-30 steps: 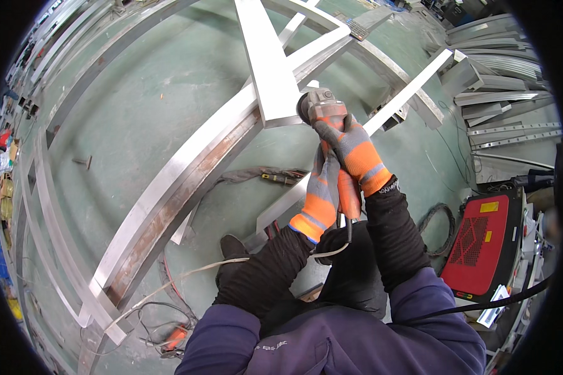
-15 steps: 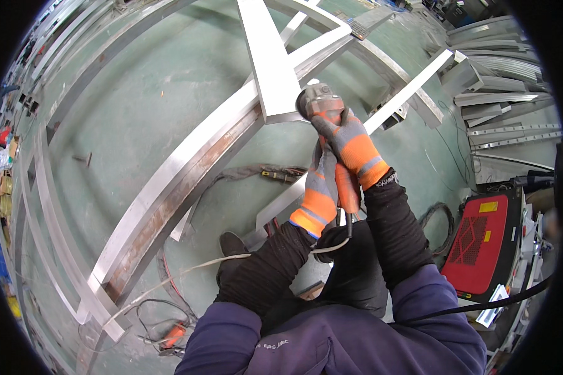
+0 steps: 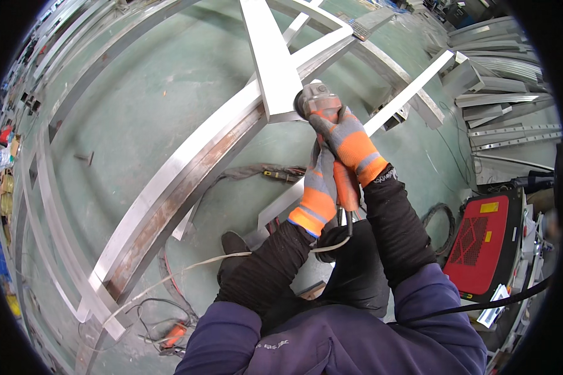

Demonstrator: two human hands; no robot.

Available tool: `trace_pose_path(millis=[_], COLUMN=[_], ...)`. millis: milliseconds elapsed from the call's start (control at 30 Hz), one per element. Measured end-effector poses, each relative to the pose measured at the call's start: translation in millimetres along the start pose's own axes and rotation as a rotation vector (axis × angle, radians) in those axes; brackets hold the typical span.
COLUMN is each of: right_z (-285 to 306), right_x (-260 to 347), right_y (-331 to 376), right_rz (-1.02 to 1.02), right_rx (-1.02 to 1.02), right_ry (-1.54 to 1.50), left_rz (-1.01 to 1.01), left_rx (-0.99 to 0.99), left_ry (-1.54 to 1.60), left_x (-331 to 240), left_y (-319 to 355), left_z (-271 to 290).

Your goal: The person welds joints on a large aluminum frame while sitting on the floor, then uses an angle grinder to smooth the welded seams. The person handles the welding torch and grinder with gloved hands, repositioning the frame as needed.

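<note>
1. head view, the grinder: the grinder [image 3: 319, 101] is near the middle of the picture, in front of the person and just right of the near end of the pale bar [image 3: 270, 62]. the bar lies across the curved beam [image 3: 187, 153], its end reaching past the beam's near edge.
2. head view, its direction: the grinder's long axis runs from the handle [image 3: 346, 190], at the lower right, to the head, up and slightly left, away from the person. the disc [image 3: 301, 103] is on the left of the head, facing the bar's end corner; whether they touch, i cannot tell.
3. head view, right hand: the right hand [image 3: 349, 142], gloved, lies over the neck just behind the head, fingers closed around it, with no visible gap.
4. head view, left hand: the left hand [image 3: 321, 181], also gloved, grips the body from the left, lower down; its fingers look curled shut on it, though the tips are hidden.
5. head view, the cord: the pale cord [image 3: 222, 257] leaves the handle's lower end and passes behind the left forearm.
6. head view, the step: this looks like grinding at the bar's end. no sparks show, so i cannot tell if the disc spins. the next move seems to call for a firm two-handed hold and a steady disc angle along that edge.
</note>
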State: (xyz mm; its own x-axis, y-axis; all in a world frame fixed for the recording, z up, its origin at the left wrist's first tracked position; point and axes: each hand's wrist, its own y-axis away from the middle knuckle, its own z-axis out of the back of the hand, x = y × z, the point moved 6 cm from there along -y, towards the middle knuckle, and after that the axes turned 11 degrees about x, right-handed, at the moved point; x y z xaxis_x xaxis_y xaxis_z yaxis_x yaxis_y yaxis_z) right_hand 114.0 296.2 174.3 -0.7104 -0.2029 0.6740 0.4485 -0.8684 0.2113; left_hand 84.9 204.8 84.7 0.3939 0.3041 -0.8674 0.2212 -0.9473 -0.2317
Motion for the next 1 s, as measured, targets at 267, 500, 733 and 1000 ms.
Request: trace_pose_path(millis=[267,500,733,1000], right_z=[-3.5,-9.2,-6.2,-9.6], right_x=[11.5,13.6,16.7,21.2], right_y=[5.8,2.3,7.2,6.0], right_rz=[0.029,-0.001,0.056,0.063], right_rx=[0.089,0.059,0.04,0.062], right_ry=[-0.093,0.001,-0.041,0.008], left_rz=[0.013,0.038,0.151,0.048], left_rx=[0.008,-0.03,0.023,-0.058], left_ry=[-0.053,0.364,0.733,0.021], left_x=[-14.0,3.7,7.9,-14.9], left_y=[2.2,4.4,0.1,3.1], left_z=[2.1,4.8,0.7,10.2])
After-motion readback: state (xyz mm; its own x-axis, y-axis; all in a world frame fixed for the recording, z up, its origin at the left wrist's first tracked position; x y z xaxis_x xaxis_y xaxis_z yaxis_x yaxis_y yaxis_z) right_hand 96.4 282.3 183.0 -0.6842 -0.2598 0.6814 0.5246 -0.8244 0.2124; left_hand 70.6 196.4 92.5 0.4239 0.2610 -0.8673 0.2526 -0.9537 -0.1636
